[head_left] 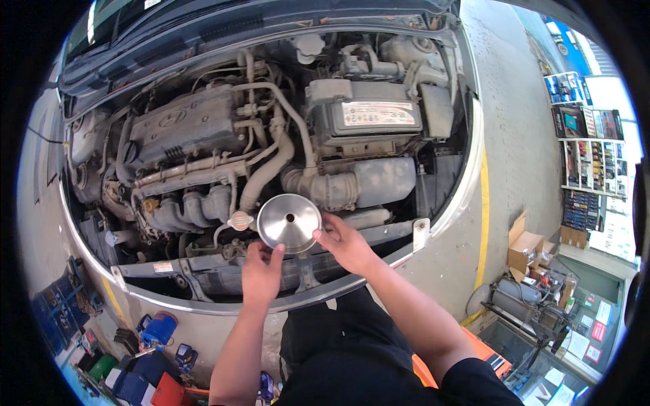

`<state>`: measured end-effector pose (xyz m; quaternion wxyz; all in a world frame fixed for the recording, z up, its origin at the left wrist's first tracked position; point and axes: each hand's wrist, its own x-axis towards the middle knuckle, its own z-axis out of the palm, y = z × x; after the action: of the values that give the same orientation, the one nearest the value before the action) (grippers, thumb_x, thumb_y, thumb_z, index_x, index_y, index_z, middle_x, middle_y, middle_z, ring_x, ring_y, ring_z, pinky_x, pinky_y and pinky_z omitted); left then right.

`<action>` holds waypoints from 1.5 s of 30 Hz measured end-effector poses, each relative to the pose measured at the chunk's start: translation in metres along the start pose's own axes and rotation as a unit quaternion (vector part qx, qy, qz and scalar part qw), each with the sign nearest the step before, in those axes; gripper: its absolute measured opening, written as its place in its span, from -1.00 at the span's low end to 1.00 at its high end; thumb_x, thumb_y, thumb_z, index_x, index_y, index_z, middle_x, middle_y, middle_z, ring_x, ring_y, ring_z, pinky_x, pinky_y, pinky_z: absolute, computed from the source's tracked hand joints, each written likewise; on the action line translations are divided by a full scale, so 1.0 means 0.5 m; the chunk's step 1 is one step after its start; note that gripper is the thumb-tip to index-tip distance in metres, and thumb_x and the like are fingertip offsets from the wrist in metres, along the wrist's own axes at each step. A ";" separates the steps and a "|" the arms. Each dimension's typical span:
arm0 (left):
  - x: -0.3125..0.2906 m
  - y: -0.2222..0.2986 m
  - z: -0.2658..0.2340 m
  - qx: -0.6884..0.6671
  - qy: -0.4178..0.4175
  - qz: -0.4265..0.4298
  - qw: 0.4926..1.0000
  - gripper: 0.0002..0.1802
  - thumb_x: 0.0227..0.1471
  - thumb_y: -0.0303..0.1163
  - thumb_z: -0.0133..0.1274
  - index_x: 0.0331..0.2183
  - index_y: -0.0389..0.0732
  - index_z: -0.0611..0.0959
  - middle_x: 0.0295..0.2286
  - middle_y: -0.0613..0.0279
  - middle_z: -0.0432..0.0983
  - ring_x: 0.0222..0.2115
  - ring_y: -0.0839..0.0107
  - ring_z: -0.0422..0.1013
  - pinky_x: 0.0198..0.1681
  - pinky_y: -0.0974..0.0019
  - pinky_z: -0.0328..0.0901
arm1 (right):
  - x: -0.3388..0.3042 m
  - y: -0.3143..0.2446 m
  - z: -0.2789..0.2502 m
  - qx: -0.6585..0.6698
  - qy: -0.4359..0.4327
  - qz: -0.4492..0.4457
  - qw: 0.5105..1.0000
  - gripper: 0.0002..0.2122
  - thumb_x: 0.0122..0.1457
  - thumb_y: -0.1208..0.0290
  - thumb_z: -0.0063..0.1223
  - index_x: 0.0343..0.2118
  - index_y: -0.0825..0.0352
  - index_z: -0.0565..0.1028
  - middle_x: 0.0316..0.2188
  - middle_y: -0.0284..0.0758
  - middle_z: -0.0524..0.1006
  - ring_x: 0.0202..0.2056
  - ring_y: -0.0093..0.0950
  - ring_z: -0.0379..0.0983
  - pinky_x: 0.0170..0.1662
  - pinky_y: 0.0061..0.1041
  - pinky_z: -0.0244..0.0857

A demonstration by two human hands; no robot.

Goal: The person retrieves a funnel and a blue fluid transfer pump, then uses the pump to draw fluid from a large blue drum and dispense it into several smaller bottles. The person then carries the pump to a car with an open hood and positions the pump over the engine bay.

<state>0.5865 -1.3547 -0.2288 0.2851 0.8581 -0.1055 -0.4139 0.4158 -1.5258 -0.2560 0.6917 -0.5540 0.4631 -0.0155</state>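
Observation:
A shiny metal funnel is held over the front of the open engine bay, its wide mouth facing up and a dark hole at its centre. My left hand grips the near-left rim, with the thumb upright against the edge. On the right rim, the thumb and fingers of my right hand close round the metal. The spout is hidden beneath the funnel. Just left of the funnel sits a round radiator cap, close to it. The engine cover lies farther back on the left.
A battery sits beyond my right hand, behind a grey air intake housing. The car's curved front edge runs under my forearms. On the floor stand an open cardboard box at right and a blue container at lower left.

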 end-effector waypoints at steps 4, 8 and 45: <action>0.015 0.014 -0.005 -0.096 -0.053 -0.102 0.989 -0.49 0.45 0.03 0.21 -0.02 -0.30 0.66 -0.46 0.15 0.67 -0.64 0.43 0.54 -0.58 0.28 0.43 | -0.043 0.025 -0.110 -0.107 0.102 0.068 0.987 -0.59 0.42 0.15 0.38 0.12 0.38 0.66 -0.07 -0.11 0.78 -0.13 -0.38 0.76 0.02 -0.38 0.59; 0.035 0.006 0.005 -0.116 -0.057 -0.117 0.985 -0.56 0.50 -0.04 0.15 -0.07 -0.30 0.70 -0.48 0.19 0.68 -0.66 0.51 0.49 -0.61 0.31 0.40 | -0.036 0.044 -0.264 -0.068 0.271 0.106 0.954 -0.69 0.45 0.36 0.27 0.13 0.40 0.53 -0.18 -0.18 0.73 -0.24 -0.38 0.73 -0.09 -0.30 0.60; -0.123 -0.132 0.064 -0.284 0.065 -0.052 0.955 -0.78 0.57 -0.25 0.09 -0.05 -0.21 0.65 -0.42 0.30 0.63 -0.54 0.53 0.48 -0.49 0.35 0.34 | 0.306 -0.022 -0.534 -0.481 0.242 -0.112 0.835 -0.73 0.46 0.23 0.15 -0.17 0.37 0.71 -0.23 0.12 0.73 -0.09 0.19 0.69 0.00 0.15 0.57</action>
<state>0.5193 -1.2880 -0.2428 0.5012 0.7709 0.0801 -0.3848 0.3329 -1.8128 -0.3316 0.1978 -0.8436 0.4991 -0.0018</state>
